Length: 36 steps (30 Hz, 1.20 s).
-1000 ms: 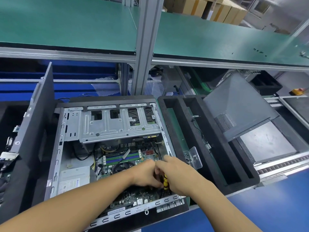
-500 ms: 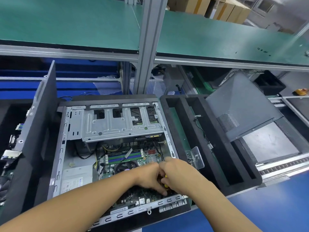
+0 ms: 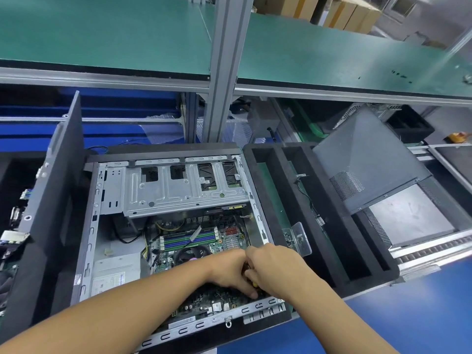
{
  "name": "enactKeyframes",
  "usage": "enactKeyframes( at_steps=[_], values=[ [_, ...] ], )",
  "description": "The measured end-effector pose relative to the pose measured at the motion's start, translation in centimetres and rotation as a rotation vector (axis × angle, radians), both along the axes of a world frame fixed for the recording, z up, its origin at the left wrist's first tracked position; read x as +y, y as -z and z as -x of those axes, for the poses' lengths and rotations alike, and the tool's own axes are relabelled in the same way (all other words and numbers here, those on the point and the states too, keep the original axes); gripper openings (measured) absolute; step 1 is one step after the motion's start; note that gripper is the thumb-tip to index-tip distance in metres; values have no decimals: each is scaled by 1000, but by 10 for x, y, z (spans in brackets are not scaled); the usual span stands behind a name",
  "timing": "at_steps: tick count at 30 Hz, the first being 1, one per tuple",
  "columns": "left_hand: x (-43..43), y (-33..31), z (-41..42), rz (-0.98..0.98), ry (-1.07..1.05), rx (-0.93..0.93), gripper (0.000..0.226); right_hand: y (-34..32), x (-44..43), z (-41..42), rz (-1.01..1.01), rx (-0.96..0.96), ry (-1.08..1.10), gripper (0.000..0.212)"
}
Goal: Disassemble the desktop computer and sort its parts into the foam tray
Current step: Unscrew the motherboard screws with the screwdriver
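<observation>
The desktop computer case (image 3: 95,226) lies open on its side, showing the motherboard (image 3: 212,300), a grey drive cage (image 3: 178,198) and the power supply (image 3: 115,274). My right hand (image 3: 279,269) is wrapped around a yellow and black screwdriver (image 3: 254,284), which points down at the board's near right corner. My left hand (image 3: 229,270) presses against it, fingers pinched at the tool's lower part. The tip and whatever it touches are hidden by my fingers. The black foam tray (image 3: 339,251) sits right of the case.
The tray holds a thin cable (image 3: 310,200) and a clear plastic piece (image 3: 300,238). A grey side panel (image 3: 365,159) leans at the tray's far right. A dark panel (image 3: 58,200) stands upright left of the case. A green shelf (image 3: 102,34) overhangs the back.
Both hands stay together over the same corner of the board. Less of the yellow handle shows between them than before.
</observation>
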State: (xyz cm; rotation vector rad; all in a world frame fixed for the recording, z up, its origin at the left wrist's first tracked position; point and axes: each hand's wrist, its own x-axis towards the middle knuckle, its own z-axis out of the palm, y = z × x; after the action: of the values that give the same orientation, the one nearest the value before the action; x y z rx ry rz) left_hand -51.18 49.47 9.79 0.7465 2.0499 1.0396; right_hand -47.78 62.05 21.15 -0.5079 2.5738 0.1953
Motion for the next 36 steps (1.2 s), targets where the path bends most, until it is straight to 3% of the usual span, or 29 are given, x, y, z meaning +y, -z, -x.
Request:
enactKeyframes(
  at_steps=[7, 12, 16, 22, 25, 29, 34, 36],
  values=[
    [1, 3, 0, 40, -17, 8, 40, -4, 6, 1, 91, -181, -15, 30],
    [3, 3, -2, 14, 12, 47, 38, -5, 2, 0, 47, -77, 38, 41],
    [2, 1, -1, 22, -5, 8, 49, -1, 1, -1, -41, -39, -19, 38],
    [-3, 1, 6, 30, 46, -60, 21, -2, 11, 0, 23, -138, -83, 27],
    [1, 3, 4, 25, 16, -60, 30, -1, 11, 1, 33, -129, -64, 27],
    [3, 7, 5, 4, 26, -91, 39, 3, 8, 3, -14, -7, 9, 42],
    [3, 9, 8, -31, 6, -129, 48, 4, 0, 3, -10, -35, 40, 28],
    [1, 11, 9, -24, 20, -144, 41, 4, -1, 3, 15, -60, 48, 26]
  ],
)
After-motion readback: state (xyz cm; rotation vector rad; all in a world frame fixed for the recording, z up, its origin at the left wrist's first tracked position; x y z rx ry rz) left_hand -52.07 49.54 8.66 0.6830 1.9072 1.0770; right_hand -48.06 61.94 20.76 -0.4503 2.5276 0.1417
